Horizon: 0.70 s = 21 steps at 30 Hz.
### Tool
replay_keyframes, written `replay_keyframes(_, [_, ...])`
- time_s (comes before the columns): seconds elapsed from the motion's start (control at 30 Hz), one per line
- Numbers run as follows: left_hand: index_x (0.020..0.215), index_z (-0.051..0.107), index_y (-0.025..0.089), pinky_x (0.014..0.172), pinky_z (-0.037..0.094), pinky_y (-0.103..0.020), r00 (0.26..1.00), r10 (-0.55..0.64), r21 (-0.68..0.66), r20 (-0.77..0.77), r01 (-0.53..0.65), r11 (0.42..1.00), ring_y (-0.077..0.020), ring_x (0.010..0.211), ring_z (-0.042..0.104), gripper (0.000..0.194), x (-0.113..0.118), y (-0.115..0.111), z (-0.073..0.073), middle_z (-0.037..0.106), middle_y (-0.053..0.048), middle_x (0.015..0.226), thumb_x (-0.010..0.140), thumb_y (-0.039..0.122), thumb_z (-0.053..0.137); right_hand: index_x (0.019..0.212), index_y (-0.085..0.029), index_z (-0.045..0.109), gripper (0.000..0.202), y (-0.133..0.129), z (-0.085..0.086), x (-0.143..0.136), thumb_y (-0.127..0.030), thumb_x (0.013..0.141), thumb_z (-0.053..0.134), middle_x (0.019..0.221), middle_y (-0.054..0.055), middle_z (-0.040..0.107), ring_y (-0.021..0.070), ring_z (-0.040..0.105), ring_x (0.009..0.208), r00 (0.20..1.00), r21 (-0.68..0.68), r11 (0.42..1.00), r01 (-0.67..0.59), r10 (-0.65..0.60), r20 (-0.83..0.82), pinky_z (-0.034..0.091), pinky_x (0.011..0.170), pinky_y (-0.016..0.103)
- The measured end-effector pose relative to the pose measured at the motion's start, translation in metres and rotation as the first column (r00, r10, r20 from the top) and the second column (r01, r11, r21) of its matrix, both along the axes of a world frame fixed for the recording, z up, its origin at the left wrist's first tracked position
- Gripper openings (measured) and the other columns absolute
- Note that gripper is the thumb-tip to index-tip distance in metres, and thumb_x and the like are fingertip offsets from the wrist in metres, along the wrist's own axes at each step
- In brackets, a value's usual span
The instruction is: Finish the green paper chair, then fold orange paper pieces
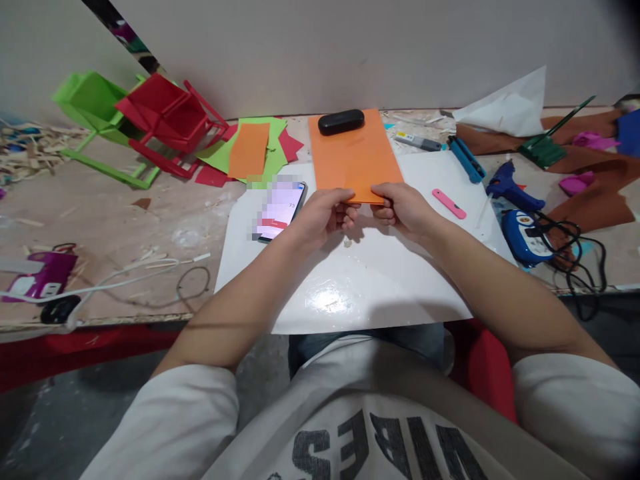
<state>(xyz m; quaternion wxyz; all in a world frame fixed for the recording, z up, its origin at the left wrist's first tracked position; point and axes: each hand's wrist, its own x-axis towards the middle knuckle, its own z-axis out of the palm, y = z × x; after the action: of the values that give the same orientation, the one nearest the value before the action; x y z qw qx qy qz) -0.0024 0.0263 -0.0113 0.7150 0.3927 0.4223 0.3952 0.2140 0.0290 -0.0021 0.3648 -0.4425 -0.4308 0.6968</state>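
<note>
An orange sheet of paper (357,157) lies on the white board (320,300), its near edge folded over or raised between my hands. My left hand (333,212) pinches that near edge on its left part, thumb on top and fingers curled under. On the right part of the same edge, my right hand (395,205) grips in the same way. A black oblong case (341,122) rests on the sheet's far end. To the left of my left hand is a phone (283,210) with a lit screen. A pink cutter (449,203) lies right of my right hand.
Green (95,107) and red (170,117) miniature chairs stand at back left, beside coloured paper scraps (249,150). Rightward are a grey cutter (417,141), teal stapler-like tool (467,159), blue glue gun (515,188) and blue device (527,237) with black cable. White cables (125,280) cross the left.
</note>
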Motion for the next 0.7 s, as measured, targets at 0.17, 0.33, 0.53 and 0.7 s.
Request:
replay_keyframes(0.17, [0.070,0.076,0.018,0.054,0.054,-0.029,0.975,-0.202,0.087,-0.093,0.211,0.974,-0.0142,0.052,0.065,0.040,-0.002,-0.009,0.006,0.074,-0.007,0.063,0.092,0.040,0.102,0.084,-0.024,0.063,0.037,-0.004,0.002,-0.003,-0.044,0.088,0.094,0.073,0.001,0.061,0.0171,0.055,0.067,0.999,0.113,0.993,-0.014,0.009,0.045,0.047,0.059,0.030])
replay_keyframes(0.33, [0.072,0.079,0.016,0.056,0.052,-0.026,0.946,-0.300,0.113,-0.123,0.314,0.943,-0.0119,0.050,0.063,0.036,-0.006,-0.012,0.014,0.069,-0.005,0.058,0.094,0.036,0.099,0.080,-0.025,0.058,0.050,0.016,0.003,0.015,-0.056,0.087,0.096,0.068,-0.002,0.053,0.0123,0.047,0.059,0.993,0.195,0.977,0.092,-0.104,0.055,0.037,0.055,0.027])
replay_keyframes(0.53, [0.077,0.078,0.015,0.060,0.053,-0.023,0.962,-0.220,0.110,-0.162,0.239,0.965,-0.0100,0.056,0.065,0.027,-0.007,-0.009,0.018,0.073,-0.004,0.065,0.097,0.027,0.093,0.068,-0.030,0.028,0.088,0.035,0.009,0.038,-0.096,0.093,0.081,0.058,-0.009,0.020,0.0114,0.017,0.055,0.969,0.384,0.902,0.195,-0.237,0.064,0.015,0.051,0.030])
replay_keyframes(0.7, [0.097,0.075,0.017,0.071,0.060,-0.026,0.963,-0.153,0.162,-0.222,0.191,0.968,-0.0121,0.070,0.072,0.026,-0.007,-0.002,0.007,0.079,-0.006,0.085,0.106,0.037,0.090,0.064,-0.029,0.037,0.096,0.014,0.006,0.014,-0.112,0.076,0.083,0.059,-0.008,0.027,0.0099,0.022,0.056,0.986,0.402,0.915,0.022,-0.086,0.142,0.018,0.052,0.030])
